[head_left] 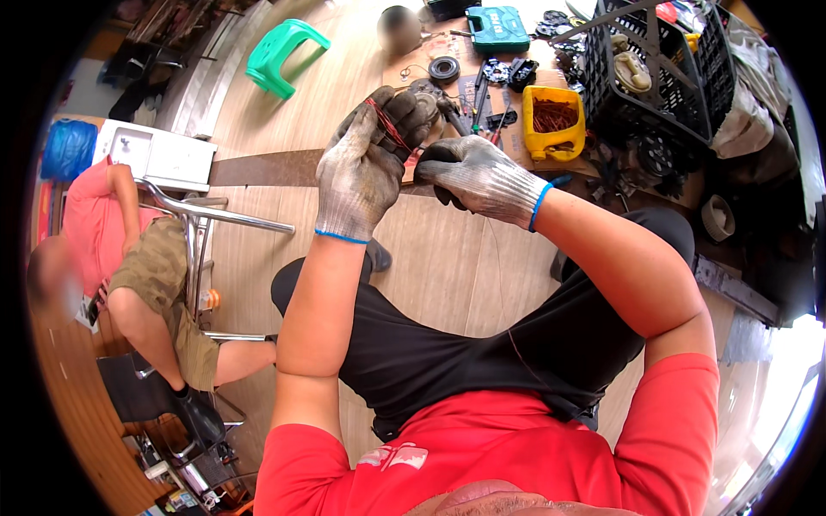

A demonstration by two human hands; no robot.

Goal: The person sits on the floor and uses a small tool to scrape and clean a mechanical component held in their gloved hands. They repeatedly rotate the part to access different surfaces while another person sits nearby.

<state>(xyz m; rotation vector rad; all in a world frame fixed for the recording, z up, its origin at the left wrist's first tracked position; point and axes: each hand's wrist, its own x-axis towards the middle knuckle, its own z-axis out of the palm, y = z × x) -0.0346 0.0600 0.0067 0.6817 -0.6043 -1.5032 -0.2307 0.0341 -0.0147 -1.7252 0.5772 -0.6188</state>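
Observation:
Both my hands wear grey-white knit gloves with dark, dirty fingers and blue cuffs. My left hand [361, 168] is closed around a small bundle of reddish copper wire [389, 127], held above the floor in front of me. Close beside it on the right, my right hand [486, 176] is curled shut, fingertips near the lower end of the bundle. It seems to pinch the wire there, though its fingers partly hide the spot. A thin strand [514, 340] trails from below my right hand down across my lap.
Beyond my hands, tools and a black ring-shaped part [444, 70] lie on cardboard. Right of them stand a yellow cut-open container [571, 146] of copper wire and a black crate [607, 90]. A teal case [499, 30] and green stool [280, 53] are farther off. A person [129, 224] sits left.

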